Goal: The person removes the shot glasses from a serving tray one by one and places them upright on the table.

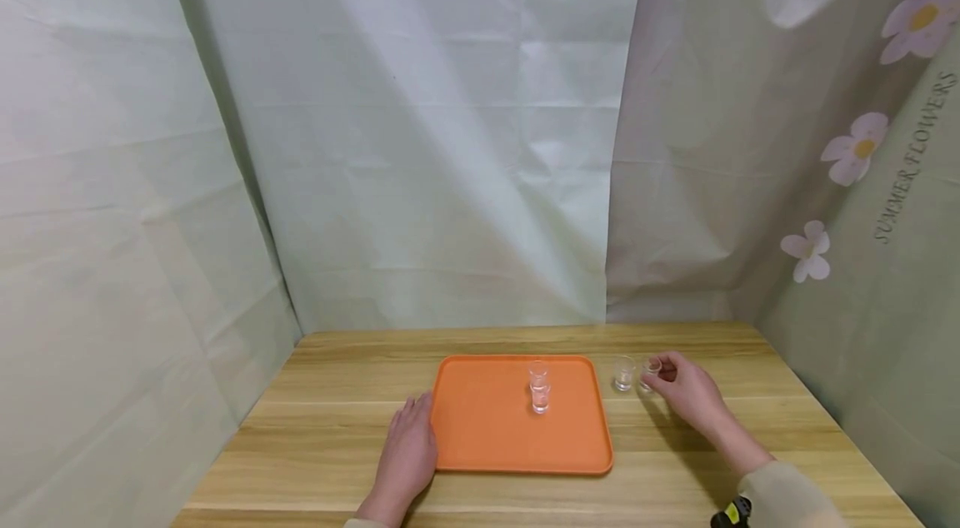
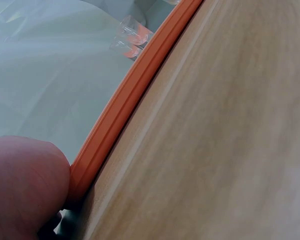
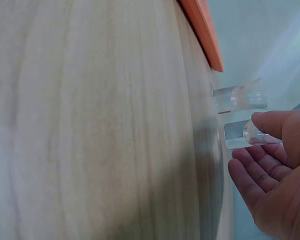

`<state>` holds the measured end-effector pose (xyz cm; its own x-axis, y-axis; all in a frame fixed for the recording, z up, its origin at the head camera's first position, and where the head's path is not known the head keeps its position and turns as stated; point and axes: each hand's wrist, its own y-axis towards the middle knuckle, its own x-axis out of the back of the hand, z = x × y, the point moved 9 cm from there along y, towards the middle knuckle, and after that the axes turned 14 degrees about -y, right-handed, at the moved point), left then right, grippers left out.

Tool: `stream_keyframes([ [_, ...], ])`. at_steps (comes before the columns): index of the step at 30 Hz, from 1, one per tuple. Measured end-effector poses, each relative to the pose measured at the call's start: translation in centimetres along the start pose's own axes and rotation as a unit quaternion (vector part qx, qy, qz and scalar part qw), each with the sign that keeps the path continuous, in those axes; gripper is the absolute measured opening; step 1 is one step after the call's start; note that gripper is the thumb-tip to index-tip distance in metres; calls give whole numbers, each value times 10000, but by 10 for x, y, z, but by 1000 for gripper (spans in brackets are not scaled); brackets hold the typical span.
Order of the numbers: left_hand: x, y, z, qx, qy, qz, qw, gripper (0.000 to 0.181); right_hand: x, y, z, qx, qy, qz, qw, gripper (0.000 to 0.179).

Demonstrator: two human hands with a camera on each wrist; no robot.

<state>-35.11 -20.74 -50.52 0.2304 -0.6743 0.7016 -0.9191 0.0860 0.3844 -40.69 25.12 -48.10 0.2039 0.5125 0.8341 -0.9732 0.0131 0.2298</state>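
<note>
An orange tray [image 1: 483, 432] lies on the wooden table, and two clear shot glasses stand on it: a nearer shot glass [image 1: 540, 400] and a farther shot glass [image 1: 538, 373], one behind the other. Against the tray's left edge rests my left hand [image 1: 407, 449], its fingers extended forward and close together. To the right of the tray, my right hand [image 1: 690, 396] holds another clear shot glass [image 3: 236, 135] between thumb and fingers, its base at or close to the tabletop. Just left of that glass stands one more shot glass [image 1: 623, 375], upright on the table.
The wooden table [image 1: 330, 403] reaches back to a pale hanging cloth [image 1: 450, 178]. More cloth encloses both sides, the right one printed with flowers and lettering. A dark device with a yellow-green patch [image 1: 732, 513] sits at the right wrist.
</note>
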Motion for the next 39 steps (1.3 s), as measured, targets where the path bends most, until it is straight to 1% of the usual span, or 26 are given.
stream_keyframes([
  [2,0,0,0,-8,-9,-20,10000,45,-2,1,0,-7,41,27,10000,37],
  [5,1,-1,-1,-105,-67,-153,9998,44,-4,2,0,-55,86,78,9999,37],
  [6,0,-1,1,-185,-28,-211,9996,43,-4,2,0,-63,92,86,9999,36],
  [9,1,-2,0,-243,-71,-295,9992,42,-6,2,1,-51,104,89,9999,35],
  [12,-1,-1,2,-136,-35,-176,9997,42,-6,2,1,3,103,50,9999,34],
  [14,-1,0,2,2,-45,-57,10000,44,-7,2,1,47,102,35,9999,34],
  [17,-1,0,2,72,19,38,10000,44,-8,2,0,58,104,39,9999,33],
  [26,-1,0,3,79,73,24,9999,45,-10,3,0,0,148,79,9999,35],
  [29,-1,0,3,49,79,-5,10000,45,-9,3,0,-3,159,75,9998,39],
  [36,-1,0,2,55,37,-1,10000,45,-5,-1,8,-24,317,158,9994,65],
  [39,-1,0,2,78,45,7,10000,44,-1,-2,15,6,296,171,9994,72],
])
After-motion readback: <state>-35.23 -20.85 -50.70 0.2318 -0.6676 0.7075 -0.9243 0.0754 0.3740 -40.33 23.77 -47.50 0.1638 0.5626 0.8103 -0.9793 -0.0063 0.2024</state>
